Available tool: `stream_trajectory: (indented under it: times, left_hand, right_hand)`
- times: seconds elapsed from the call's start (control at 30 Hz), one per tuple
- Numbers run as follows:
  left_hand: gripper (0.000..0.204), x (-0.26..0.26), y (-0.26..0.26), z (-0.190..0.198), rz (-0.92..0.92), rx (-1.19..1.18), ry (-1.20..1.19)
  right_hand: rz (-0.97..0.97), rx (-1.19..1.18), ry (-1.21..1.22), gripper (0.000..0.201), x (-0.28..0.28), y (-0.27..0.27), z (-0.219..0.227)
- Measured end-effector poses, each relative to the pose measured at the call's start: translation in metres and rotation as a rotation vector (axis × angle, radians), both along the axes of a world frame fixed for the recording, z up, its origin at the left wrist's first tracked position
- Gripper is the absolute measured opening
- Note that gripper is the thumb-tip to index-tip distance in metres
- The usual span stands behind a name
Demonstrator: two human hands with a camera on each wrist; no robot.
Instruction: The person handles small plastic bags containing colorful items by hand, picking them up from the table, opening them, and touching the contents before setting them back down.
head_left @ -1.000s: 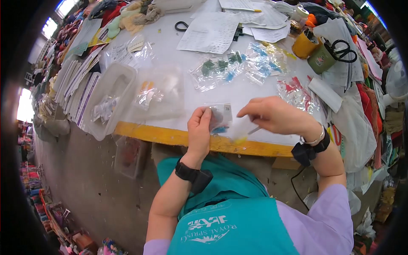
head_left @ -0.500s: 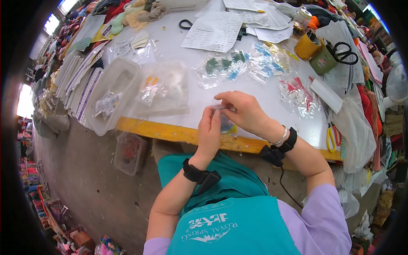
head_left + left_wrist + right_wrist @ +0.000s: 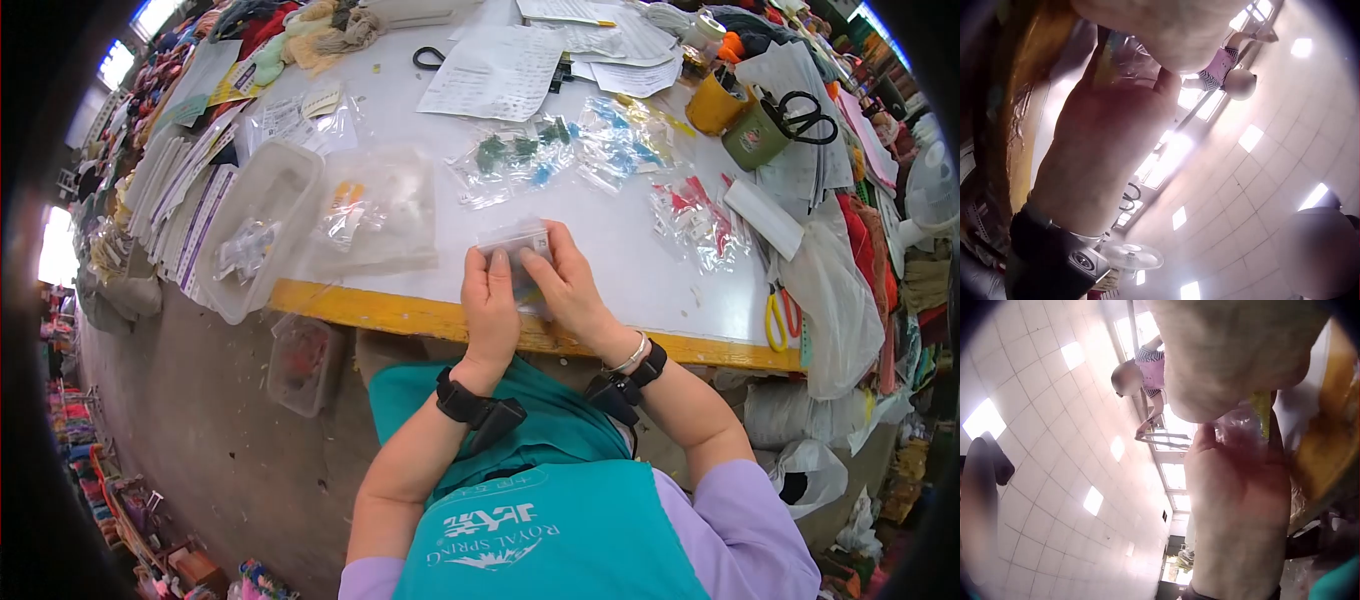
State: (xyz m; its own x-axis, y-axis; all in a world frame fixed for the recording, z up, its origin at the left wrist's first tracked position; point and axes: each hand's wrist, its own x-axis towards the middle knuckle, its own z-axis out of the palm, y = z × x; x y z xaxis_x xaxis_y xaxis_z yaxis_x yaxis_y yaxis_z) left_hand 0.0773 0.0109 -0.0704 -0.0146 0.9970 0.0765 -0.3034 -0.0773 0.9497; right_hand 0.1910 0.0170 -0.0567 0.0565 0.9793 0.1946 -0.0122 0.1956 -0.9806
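Baggie: small clear plastic packet [image 3: 513,238] with a printed strip up top, held just above the front edge of the table [image 3: 640,295]. Something yellow shows in it from the wrist cams, kinda blurry tho
Left hand: the left hand [image 3: 491,312] has the packet pinched on its left side, thumb on top
Right hand: same deal, right hand [image 3: 572,288] pinches the other side, thumb up
Left of the hands: flat clear bag [image 3: 405,215] with orange bits on it, then a see-through plastic tub [image 3: 295,180] with more little packets inside
Past the hands: green and blue packets [image 3: 520,150], printed sheets [image 3: 495,75] behind those
Right side: red packets [image 3: 700,215], plus a green can [image 3: 755,140] holding black-handled scissors [image 3: 810,120]
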Motion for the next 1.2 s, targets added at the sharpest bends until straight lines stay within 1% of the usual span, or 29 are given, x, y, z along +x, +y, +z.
stream_trajectory:
  times: [0.07,0.1,0.17,0.27,0.3,0.37,0.4,0.47,0.57,0.6,0.67,0.7,0.8,0.87,0.9,0.97,1.0,1.07,1.1,1.2]
  left_hand:
    - [0.017,-0.003,0.0,0.004,0.017,0.0,-0.048]
    - [0.017,-0.005,0.0,0.002,0.013,0.02,0.007]
    - [0.018,-0.008,0.001,-0.002,0.003,0.058,0.118]
    - [0.018,-0.007,0.002,0.003,0.059,0.206,0.233]
    - [0.019,-0.007,0.003,0.005,0.036,0.186,0.226]
    - [0.019,-0.006,0.003,0.009,-0.008,0.146,0.214]
    - [0.019,-0.006,0.004,0.006,-0.013,0.138,0.195]
    - [0.02,-0.003,0.005,-0.004,-0.023,0.12,0.156]
    - [0.019,-0.003,-0.002,0.007,-0.005,0.105,0.095]
    - [0.018,-0.001,-0.002,0.01,0.011,0.065,-0.007]
    - [0.018,0.001,-0.003,0.016,0.044,-0.015,-0.213]
    - [0.018,0.001,-0.003,0.018,0.037,-0.028,-0.252]
    - [0.017,-0.002,-0.002,0.027,0.023,-0.065,-0.363]
    - [0.017,-0.005,-0.001,0.033,0.02,-0.089,-0.437]
    - [0.016,-0.007,-0.001,0.036,0.026,-0.104,-0.454]
    - [0.014,-0.011,0.0,0.04,0.038,-0.133,-0.489]
    - [0.014,-0.015,0.0,0.04,0.021,-0.139,-0.479]
    - [0.012,-0.021,-0.001,0.04,-0.012,-0.153,-0.458]
    - [0.012,-0.021,-0.002,0.041,0.007,-0.16,-0.44]
    - [0.013,-0.025,-0.001,0.042,0.04,-0.176,-0.374]
  right_hand:
    - [0.053,-0.047,-0.061,0.021,0.008,-0.001,-0.004]
    - [0.08,-0.071,-0.092,0.018,0.011,-0.002,-0.005]
    - [0.043,-0.04,-0.161,0.013,0.013,-0.005,-0.002]
    - [0.009,0.048,-0.218,0.009,0.012,-0.007,0.005]
    - [0.003,0.084,-0.228,0.009,0.012,-0.008,0.006]
    - [0.019,0.047,-0.308,0.01,0.013,-0.009,0.005]
    - [0.026,0.03,-0.349,0.011,0.014,-0.009,0.004]
    - [0.008,0.054,-0.337,0.013,0.014,-0.01,-0.001]
    - [-0.018,0.104,-0.25,0.014,0.006,-0.013,-0.005]
    - [-0.029,0.125,-0.209,0.014,0.004,-0.013,-0.005]
    - [0.017,0.047,-0.253,0.014,0.008,-0.014,0.0]
    - [0.042,0.007,-0.274,0.014,0.009,-0.014,0.002]
    - [0.048,0.032,-0.314,0.015,0.006,-0.018,0.0]
    - [0.063,-0.012,-0.263,0.017,0.007,-0.018,0.006]
    - [0.07,-0.035,-0.237,0.018,0.008,-0.019,0.007]
    - [0.102,0.021,-0.233,0.018,0.013,-0.019,0.004]
    - [0.118,0.049,-0.231,0.018,0.015,-0.018,0.003]
    - [0.142,-0.021,-0.152,0.016,0.017,-0.019,0.004]
    - [0.152,-0.056,-0.112,0.015,0.018,-0.019,0.005]
    - [0.179,0.006,-0.144,0.011,0.023,-0.017,0.009]
